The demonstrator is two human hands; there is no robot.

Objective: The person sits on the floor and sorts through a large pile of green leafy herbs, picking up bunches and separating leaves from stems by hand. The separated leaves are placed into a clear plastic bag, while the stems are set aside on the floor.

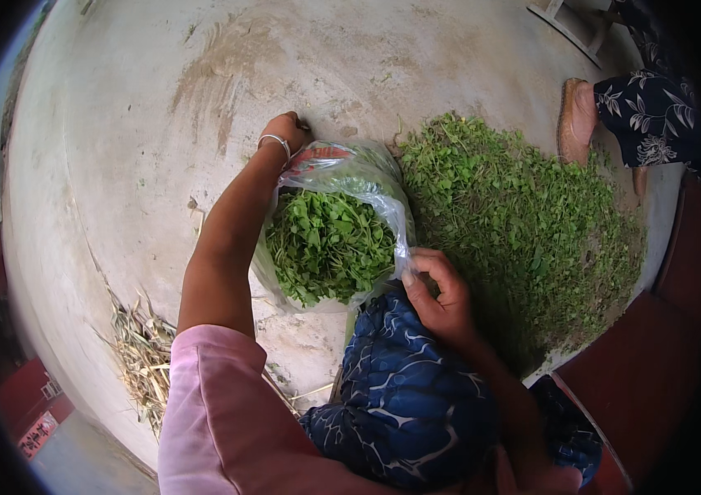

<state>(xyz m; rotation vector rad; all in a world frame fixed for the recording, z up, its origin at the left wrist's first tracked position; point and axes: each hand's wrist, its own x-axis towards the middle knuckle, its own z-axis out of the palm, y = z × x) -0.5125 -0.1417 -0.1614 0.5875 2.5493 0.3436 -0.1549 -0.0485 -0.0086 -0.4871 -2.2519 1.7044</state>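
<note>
A clear plastic bag (400, 216) with red print stands in front of me, its mouth turned toward me. Leafy green stems (330, 243) fill it. Between thumb and fingers, my right hand (441, 295) pinches the bag's right rim. My left hand (286, 130), with a silver bangle at the wrist, is closed low by the floor at the bag's far left corner. Something small and dark shows at its fingertips; what it holds is hidden.
A wide heap of loose greens (524, 231) covers the floor to the right. Beyond it are another person's sandalled foot (577, 120) and patterned trouser leg (651, 115). Dry straw (138, 351) lies at the left, and a wooden stool (569, 29) stands far right.
</note>
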